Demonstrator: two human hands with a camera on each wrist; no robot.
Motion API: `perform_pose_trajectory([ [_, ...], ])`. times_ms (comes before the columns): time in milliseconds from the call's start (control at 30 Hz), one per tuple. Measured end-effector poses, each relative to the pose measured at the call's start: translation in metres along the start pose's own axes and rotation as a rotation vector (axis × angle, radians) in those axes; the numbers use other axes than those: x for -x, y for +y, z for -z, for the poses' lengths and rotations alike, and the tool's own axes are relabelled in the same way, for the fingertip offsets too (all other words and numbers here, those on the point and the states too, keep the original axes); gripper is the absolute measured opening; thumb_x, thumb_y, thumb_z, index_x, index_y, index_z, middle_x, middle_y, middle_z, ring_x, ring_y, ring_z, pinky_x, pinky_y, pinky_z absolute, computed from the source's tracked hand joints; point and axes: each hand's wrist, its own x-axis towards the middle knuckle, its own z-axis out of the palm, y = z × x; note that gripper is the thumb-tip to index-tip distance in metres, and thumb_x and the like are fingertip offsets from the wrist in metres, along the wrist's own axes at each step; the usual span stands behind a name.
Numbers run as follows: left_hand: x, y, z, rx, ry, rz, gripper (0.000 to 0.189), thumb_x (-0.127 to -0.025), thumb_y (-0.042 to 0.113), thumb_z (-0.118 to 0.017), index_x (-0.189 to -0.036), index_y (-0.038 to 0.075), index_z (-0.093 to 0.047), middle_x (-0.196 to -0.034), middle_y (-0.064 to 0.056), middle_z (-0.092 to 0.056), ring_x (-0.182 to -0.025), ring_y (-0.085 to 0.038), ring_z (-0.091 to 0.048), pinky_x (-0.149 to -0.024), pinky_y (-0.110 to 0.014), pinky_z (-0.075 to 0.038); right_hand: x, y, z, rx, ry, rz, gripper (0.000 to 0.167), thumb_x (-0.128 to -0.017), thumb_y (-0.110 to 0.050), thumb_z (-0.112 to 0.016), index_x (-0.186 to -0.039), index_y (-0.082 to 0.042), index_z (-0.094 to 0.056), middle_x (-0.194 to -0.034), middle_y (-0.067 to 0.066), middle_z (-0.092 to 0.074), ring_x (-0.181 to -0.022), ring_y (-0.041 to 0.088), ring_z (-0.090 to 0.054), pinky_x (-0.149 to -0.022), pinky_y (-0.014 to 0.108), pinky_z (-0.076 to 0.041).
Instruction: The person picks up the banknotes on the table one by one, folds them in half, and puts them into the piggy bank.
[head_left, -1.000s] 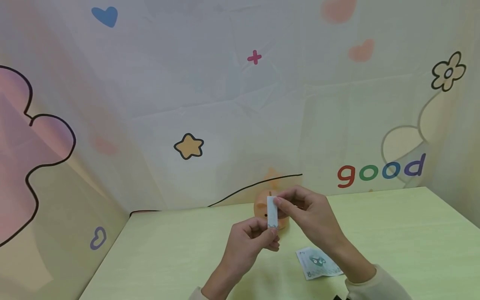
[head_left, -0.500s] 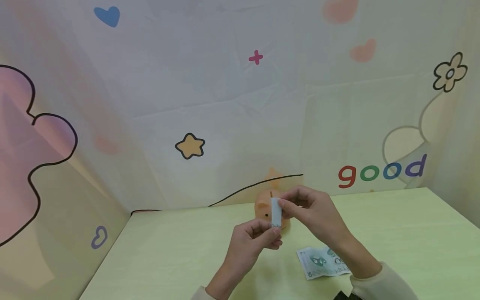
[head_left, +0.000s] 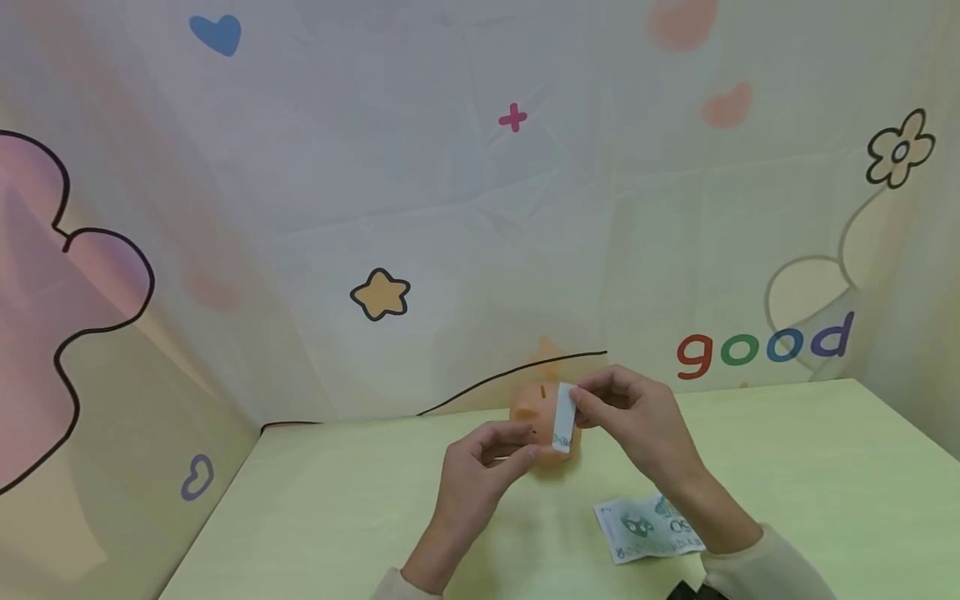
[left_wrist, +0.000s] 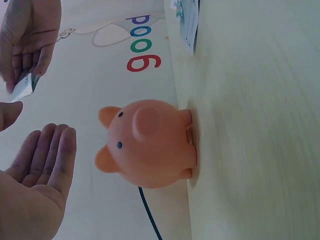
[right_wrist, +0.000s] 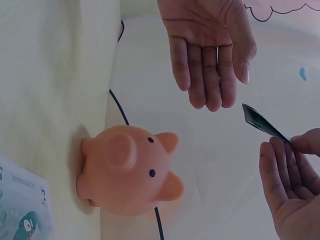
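Observation:
My right hand [head_left: 637, 425] pinches a folded banknote [head_left: 565, 417] at its upper end, between thumb and fingers. The note is a narrow pale strip with green print along its lower end; in the right wrist view the folded note [right_wrist: 265, 123] appears edge-on. My left hand [head_left: 480, 471] is just left of the note, apart from it, its fingers extended and holding nothing, as the left hand [right_wrist: 207, 60] in the right wrist view confirms. Behind the note stands an orange piggy bank [head_left: 534, 400], upright, a slot in its top. The note partly covers it from the head.
A second banknote [head_left: 645, 529], creased and green-printed, lies on the pale green table [head_left: 322, 517] below my right forearm, which hides part of it. A printed cloth backdrop [head_left: 465, 250] hangs behind the table's far edge.
My left hand has let go of the folded banknote and drawn back left. My right hand has carried the note slightly right, tilting it, which uncovers more of the piggy bank's slot.

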Motion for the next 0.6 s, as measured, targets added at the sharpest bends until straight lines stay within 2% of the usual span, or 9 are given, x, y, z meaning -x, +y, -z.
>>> perform_pose_trajectory([
  [300,-0.008,-0.004,0.007,0.002,0.054,-0.003,0.033,-0.094,0.009,-0.081,-0.123,-0.005,-0.072,-0.125,-0.022,-0.072,-0.118,-0.038,-0.07,-0.093,-0.028,-0.061,-0.007,0.005,0.001,0.017,0.063,-0.006,0.019,-0.101,-0.014,-0.076,-0.11,0.002,-0.072,-0.099,0.013,-0.076,-0.084,0.025,-0.077,-0.082,0.027,-0.064],
  [467,-0.015,-0.006,0.01,-0.025,0.065,0.0,0.041,-0.096,0.012,-0.081,-0.131,-0.004,-0.069,-0.133,-0.021,-0.069,-0.123,-0.038,-0.067,-0.098,-0.029,-0.059,-0.013,0.004,0.001,0.017,0.086,0.018,0.019,-0.101,-0.013,-0.076,-0.11,0.003,-0.073,-0.099,0.014,-0.075,-0.083,0.021,-0.076,-0.081,0.026,-0.063],
  [600,-0.023,-0.01,0.01,-0.065,0.073,-0.009,0.045,-0.096,0.013,-0.08,-0.136,-0.003,-0.067,-0.139,-0.019,-0.067,-0.129,-0.037,-0.064,-0.108,-0.042,-0.054,-0.02,0.002,0.001,0.022,0.104,0.024,0.019,-0.101,-0.012,-0.076,-0.11,0.004,-0.073,-0.099,0.015,-0.075,-0.081,0.017,-0.076,-0.08,0.026,-0.063],
])
